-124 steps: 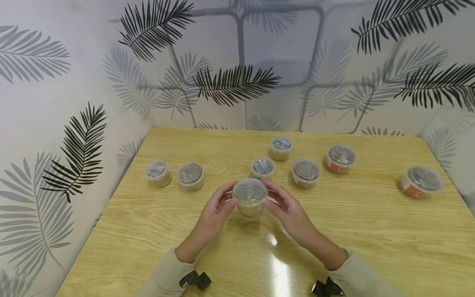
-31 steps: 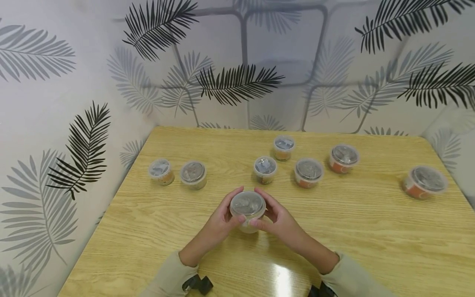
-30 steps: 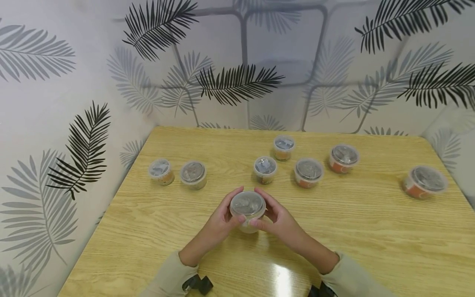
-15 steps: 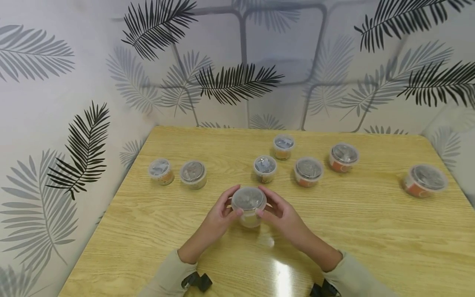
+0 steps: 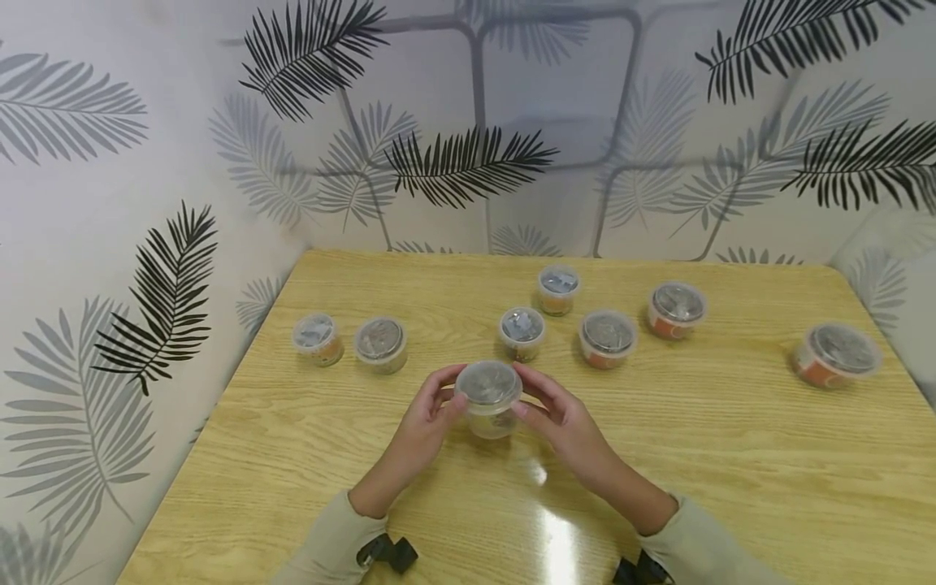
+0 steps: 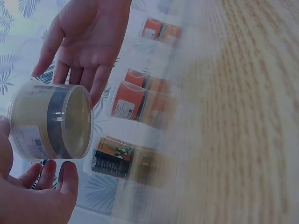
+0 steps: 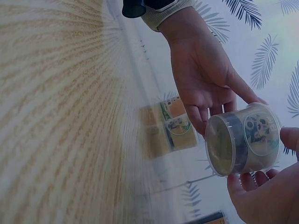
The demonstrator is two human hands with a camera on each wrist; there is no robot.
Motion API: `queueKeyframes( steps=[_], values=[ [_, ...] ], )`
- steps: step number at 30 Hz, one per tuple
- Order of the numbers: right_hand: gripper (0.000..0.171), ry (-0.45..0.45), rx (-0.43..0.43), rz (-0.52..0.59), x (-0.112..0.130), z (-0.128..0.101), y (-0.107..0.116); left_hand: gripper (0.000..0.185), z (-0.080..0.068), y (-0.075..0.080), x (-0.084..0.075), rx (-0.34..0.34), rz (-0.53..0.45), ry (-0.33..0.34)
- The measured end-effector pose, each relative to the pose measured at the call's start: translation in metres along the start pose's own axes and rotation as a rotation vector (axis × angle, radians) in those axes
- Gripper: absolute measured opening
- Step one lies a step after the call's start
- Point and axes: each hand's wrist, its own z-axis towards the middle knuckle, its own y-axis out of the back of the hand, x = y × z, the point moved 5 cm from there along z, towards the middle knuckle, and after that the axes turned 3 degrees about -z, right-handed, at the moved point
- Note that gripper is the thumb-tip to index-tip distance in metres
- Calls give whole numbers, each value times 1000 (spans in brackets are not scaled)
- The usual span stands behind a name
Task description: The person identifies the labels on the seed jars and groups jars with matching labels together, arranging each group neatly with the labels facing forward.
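A small clear plastic container with a clear lid and pale contents is held just above the wooden table, near its middle front. My left hand holds its left side with thumb and fingertips, and my right hand holds its right side the same way. In the left wrist view the container lies on its side between my left hand below and my right hand above. In the right wrist view its base faces the camera, with my right hand under it and my left hand above.
Several more small lidded containers stand behind: two at the left, a group in the middle, one at the far right. Leaf-patterned walls close the table's left and back sides.
Both hands have carried the container a little away from me and slightly higher than a second ago. Both hands still hold it. The other containers have not moved.
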Motion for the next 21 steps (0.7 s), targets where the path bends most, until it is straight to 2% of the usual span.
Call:
queueKeyframes(
  steps=[4,10,15,21],
  values=[
    [54,13,-36,-1,-2,2,0,39,1,1,0,-25,13,-13],
    [56,30,-59,16,-4,5,-2,42,2,1,1,-24,8,-13],
    [58,42,-51,10,-3,10,-3,54,4,0,1,-4,-49,3],
    [59,59,-59,-33,-5,22,-4,69,7,5,0,-14,-17,12]
  ],
)
